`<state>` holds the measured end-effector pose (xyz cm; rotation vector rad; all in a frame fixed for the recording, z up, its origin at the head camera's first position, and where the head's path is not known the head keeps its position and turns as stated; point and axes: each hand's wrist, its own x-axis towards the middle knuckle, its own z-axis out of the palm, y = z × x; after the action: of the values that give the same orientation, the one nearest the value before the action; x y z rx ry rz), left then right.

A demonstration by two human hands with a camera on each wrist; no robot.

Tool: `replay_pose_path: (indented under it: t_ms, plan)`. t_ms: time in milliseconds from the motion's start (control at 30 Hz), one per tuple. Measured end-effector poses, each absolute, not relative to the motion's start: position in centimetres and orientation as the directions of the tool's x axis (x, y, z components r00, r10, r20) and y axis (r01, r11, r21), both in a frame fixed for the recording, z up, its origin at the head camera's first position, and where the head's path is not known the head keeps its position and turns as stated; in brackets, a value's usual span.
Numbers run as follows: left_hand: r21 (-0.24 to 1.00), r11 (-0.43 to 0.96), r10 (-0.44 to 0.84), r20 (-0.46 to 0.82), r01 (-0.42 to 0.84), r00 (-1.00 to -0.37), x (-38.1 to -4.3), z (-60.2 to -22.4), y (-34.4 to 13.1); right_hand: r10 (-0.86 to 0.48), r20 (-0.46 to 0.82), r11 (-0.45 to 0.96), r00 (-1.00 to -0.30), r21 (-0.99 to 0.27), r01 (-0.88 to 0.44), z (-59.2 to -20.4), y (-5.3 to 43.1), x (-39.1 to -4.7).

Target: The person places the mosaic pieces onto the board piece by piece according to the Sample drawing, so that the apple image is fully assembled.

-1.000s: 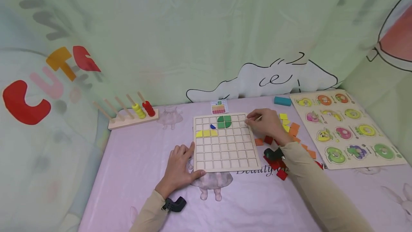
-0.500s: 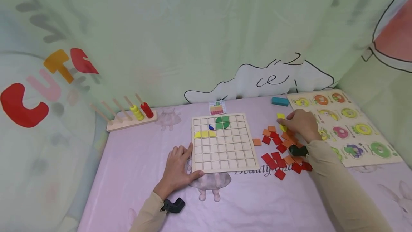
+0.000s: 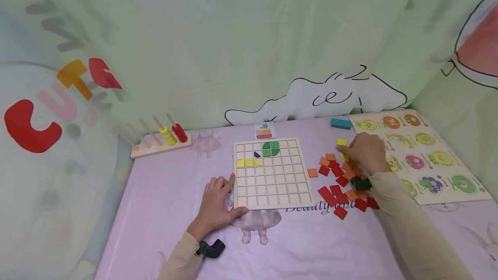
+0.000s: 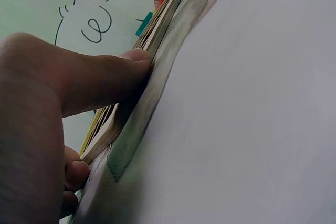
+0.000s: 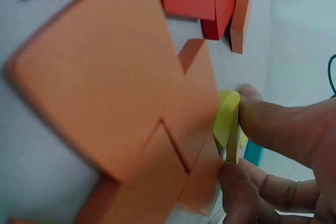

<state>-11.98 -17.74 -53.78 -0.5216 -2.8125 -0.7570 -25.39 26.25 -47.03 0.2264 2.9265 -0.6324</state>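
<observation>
A square wooden grid board (image 3: 277, 181) lies flat in the middle of the table. Green pieces (image 3: 271, 148) form a rounded shape near its top, with a small blue piece (image 3: 257, 154) beside them and a short row of yellow pieces (image 3: 250, 163) at the left. My left hand (image 3: 215, 201) holds the board's near left corner, thumb (image 4: 113, 74) along the front edge and fingers at the left side. Over at the loose tiles, my right hand (image 3: 368, 152) pinches a yellow square tile (image 5: 227, 119) between thumb and fingertips, close beside orange tiles (image 5: 100, 77).
Loose red tiles (image 3: 340, 213) and orange ones are scattered right of the board. A picture card (image 3: 265, 130) lies behind it. A teal block (image 3: 341, 123) and a fruit puzzle board (image 3: 435, 176) are at the right, a peg stand with beads (image 3: 161, 145) at back left.
My right hand has moved right from the board's top right edge to the yellow tiles and now pinches one. The left hand keeps its hold on the board's corner.
</observation>
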Motion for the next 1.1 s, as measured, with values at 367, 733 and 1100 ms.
replay_pose_path:
  t_ms: [367, 733, 1100]
  plan:
    - [0.454, 0.809, 0.28, 0.262, 0.374, -0.923, -11.9, -53.9, -17.7, 0.095, -0.144, 0.915, -0.985, -0.377, 0.143, -46.6, 25.9, -25.5]
    - [0.441, 0.817, 0.281, 0.26, 0.373, -0.924, -11.9, -53.9, -17.8, 0.04, -0.171, 0.921, -0.984, -0.376, 0.103, -46.2, 25.2, -25.3]
    - [0.439, 0.817, 0.282, 0.262, 0.374, -0.923, -12.0, -54.0, -17.8, -0.028, -0.2, 0.874, -0.979, -0.48, 0.073, -45.7, 25.7, -25.1]
